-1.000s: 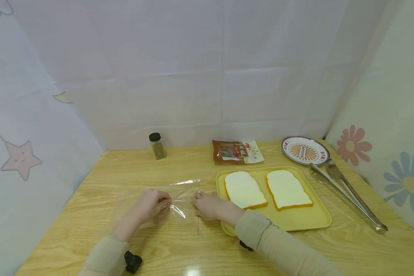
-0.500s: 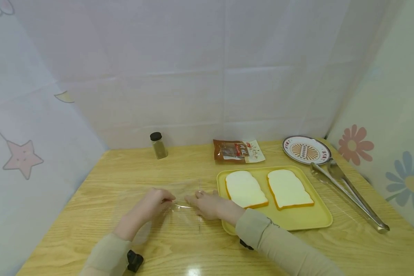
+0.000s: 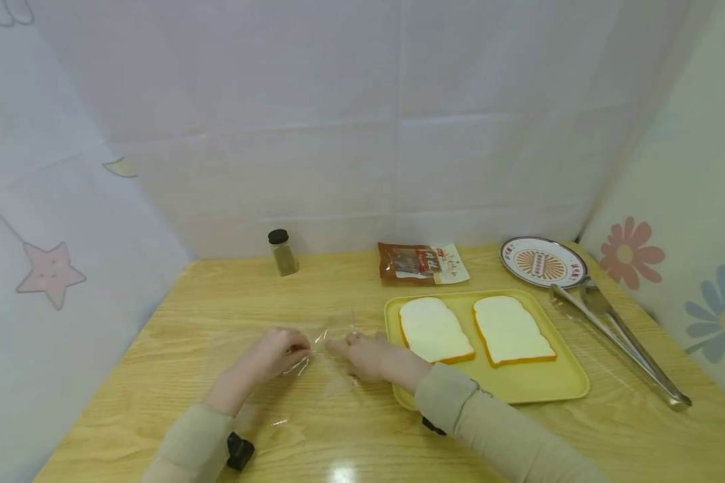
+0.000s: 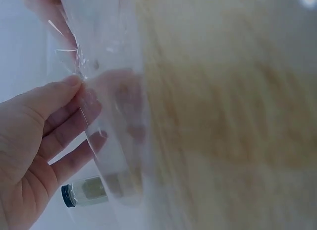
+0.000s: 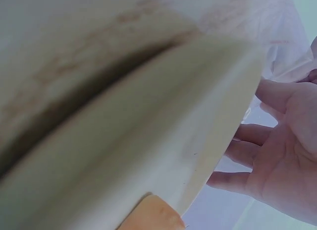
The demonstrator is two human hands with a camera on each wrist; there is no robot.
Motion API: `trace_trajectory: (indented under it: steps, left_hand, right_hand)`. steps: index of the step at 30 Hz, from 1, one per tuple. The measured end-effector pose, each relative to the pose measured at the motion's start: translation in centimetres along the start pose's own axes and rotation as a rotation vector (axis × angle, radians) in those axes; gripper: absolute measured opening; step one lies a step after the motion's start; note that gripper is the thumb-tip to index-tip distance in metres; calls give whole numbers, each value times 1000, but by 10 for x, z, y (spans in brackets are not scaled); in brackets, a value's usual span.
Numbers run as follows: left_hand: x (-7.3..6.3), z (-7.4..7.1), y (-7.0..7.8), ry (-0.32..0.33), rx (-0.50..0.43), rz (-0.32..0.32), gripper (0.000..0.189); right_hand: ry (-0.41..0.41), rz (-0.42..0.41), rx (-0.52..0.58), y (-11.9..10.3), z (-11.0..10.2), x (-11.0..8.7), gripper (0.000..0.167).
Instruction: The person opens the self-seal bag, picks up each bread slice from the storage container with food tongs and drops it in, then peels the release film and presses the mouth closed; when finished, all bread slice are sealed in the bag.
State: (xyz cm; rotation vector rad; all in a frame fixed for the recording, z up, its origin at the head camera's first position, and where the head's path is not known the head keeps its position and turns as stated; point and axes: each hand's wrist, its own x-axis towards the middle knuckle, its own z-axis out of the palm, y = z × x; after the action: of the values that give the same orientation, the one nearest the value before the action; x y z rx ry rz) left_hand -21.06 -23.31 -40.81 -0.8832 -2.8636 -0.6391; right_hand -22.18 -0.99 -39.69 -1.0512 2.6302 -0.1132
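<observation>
A clear plastic bag (image 3: 332, 386) lies on the wooden table, its outline hard to see. With thumb and index finger, my left hand (image 3: 274, 352) pinches its film; in the left wrist view the film (image 4: 114, 41) rises in a fold from those fingertips. My right hand (image 3: 371, 359) holds the bag's right end between thumb and index finger, its other fingers spread in the right wrist view. That hand is beside the left rim of a yellow tray (image 3: 507, 389). Two white bread slices (image 3: 438, 329) with orange edges lie on the tray.
A jar (image 3: 283, 255) with a black lid stands at the back left. Behind the tray is a brown and white packet (image 3: 423, 263). At the right are a round printed plate (image 3: 544, 261) and metal tongs (image 3: 619, 345). Cloth walls border the table.
The stretch of film between my hands has changed its folds and glare. My right fingers have shifted slightly left over the bag's end. The whole view has drifted a little.
</observation>
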Motion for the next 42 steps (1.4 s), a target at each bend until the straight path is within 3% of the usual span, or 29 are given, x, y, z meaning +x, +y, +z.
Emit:
trace_trajectory:
  steps: [8,15,23,28,31,42]
  left_hand:
    - [-2,0,0,-8,-1,-24,6]
    - [3,1,1,16,47,22,5]
    - [5,0,6,-17,-4,-91,9]
    - [3,2,4,-34,-18,-88,11]
    - [3,3,4,-10,6,-52,8]
    - [5,2,7,154,235,55,3]
  right_hand:
    - [0,3,-52,-3,0,1,64]
    - [-5,19,-62,-3,-2,2,63]
    - [-14,25,-52,-4,-3,1,59]
    - [1,20,-78,-5,-3,1,60]
    - [2,21,-92,-6,-2,3,60]
    - [1,36,-107,-6,-1,1,57]
